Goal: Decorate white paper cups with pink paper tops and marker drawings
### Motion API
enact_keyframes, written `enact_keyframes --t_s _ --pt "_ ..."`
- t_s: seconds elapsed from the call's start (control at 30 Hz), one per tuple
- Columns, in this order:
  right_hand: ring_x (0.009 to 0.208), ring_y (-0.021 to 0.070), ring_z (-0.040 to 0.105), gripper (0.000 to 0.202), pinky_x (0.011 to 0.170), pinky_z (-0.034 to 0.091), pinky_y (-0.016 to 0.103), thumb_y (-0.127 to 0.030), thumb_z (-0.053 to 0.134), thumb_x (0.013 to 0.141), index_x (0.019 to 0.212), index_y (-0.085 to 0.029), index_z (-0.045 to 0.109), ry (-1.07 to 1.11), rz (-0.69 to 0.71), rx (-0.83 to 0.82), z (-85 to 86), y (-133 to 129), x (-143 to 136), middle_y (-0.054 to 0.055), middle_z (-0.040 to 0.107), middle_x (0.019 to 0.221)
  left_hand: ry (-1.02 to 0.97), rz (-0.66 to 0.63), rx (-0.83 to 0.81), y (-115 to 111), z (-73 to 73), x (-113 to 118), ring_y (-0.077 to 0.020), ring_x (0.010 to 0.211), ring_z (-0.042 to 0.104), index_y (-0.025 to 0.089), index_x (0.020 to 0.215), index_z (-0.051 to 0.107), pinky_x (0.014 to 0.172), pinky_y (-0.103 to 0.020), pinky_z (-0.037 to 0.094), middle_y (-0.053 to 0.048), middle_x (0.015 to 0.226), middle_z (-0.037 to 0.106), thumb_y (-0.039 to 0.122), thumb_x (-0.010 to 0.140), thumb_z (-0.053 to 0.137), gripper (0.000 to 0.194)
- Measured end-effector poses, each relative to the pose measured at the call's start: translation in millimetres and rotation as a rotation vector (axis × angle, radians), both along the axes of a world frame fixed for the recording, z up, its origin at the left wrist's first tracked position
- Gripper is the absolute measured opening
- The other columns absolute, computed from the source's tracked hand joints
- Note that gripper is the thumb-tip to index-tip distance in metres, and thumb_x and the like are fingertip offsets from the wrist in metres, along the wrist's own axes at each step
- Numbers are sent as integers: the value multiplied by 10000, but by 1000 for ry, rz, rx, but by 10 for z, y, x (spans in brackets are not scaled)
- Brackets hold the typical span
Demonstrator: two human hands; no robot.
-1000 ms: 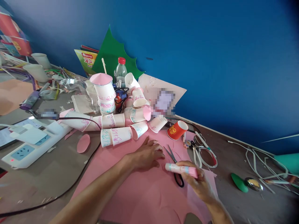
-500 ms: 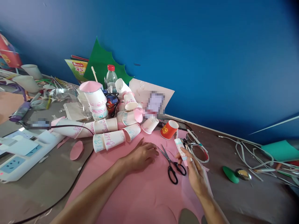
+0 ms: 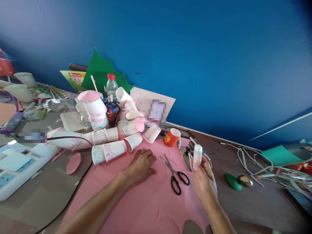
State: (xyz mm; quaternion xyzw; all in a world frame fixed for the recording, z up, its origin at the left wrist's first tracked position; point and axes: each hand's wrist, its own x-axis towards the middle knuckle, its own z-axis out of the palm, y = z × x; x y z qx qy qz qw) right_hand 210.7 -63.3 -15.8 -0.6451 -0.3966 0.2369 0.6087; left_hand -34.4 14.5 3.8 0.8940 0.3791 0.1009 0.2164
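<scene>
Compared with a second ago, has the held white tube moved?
Yes: judged against the red cup, the tube has shifted right and higher in view.

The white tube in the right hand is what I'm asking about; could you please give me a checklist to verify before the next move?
1. Tube gripped by the right hand: ok.
2. Tube's top tightly closed: cannot tell.
3. Left hand palm down on the pink paper: ok.
4. Scissors apart from both hands: ok, lying between them.
5. Scissor blades shut: not ok, they are parted.
</scene>
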Motion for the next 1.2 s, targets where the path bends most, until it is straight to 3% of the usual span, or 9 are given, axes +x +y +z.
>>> enact_keyframes --t_s 0.1,0.2,0.33,0.47,0.67,0.83,1.03,1.2 --pt "1081 215 598 460 898 467 332 -451 625 798 1213 -259 578 125 -57 28 5 28 31 32 649 1138 -61 14 -36 -2 -36 -9 -281 1027 506 154 1074 616 922 -413 396 -99 1111 603 284 776 667 329" --pt "920 217 636 453 803 484 332 -470 691 716 1092 -224 631 169 -111 31 22 57 64 38 678 986 -127 19 -43 12 -95 -16 -248 976 528 163 982 609 901 -386 386 -74 1056 629 198 770 623 215" --pt "808 251 657 355 740 486 367 -473 674 714 913 -180 637 -96 -107 -34 84 193 222 66 703 851 -158 -12 -44 37 -129 -11 -197 818 552 185 792 592 834 -359 366 -28 855 657 127 793 516 96" --pt "875 296 650 279 763 465 387 -431 596 725 871 -194 606 -532 -233 -241 181 581 421 87 707 888 -206 9 -66 39 -104 12 -180 755 554 182 744 568 822 -354 358 -20 783 662 112 788 480 121" --pt "877 259 653 172 741 435 316 -285 598 757 909 -205 606 -661 -185 -383 216 1344 532 79 718 911 -303 8 -117 19 -41 25 -148 656 520 189 700 519 809 -320 382 2 711 638 81 767 428 157" --pt "900 262 646 217 747 434 329 -277 593 821 1010 -171 609 -720 -178 -509 179 1729 615 128 702 974 -325 77 -141 5 -18 8 -160 680 511 195 689 515 737 -297 387 2 689 617 95 773 419 162" --pt "912 196 634 271 831 494 398 -365 579 913 1074 -149 606 -726 -114 -598 48 1880 665 63 657 1038 -380 111 -187 14 -71 5 -168 735 517 200 695 514 711 -274 394 1 703 614 100 776 436 151" --pt "1002 287 632 281 817 453 376 -270 637 805 1054 -142 617 -670 -72 -559 57 1834 715 133 691 1026 -424 149 -198 31 -87 13 -171 742 526 202 724 524 668 -268 385 -1 722 623 124 782 458 117"
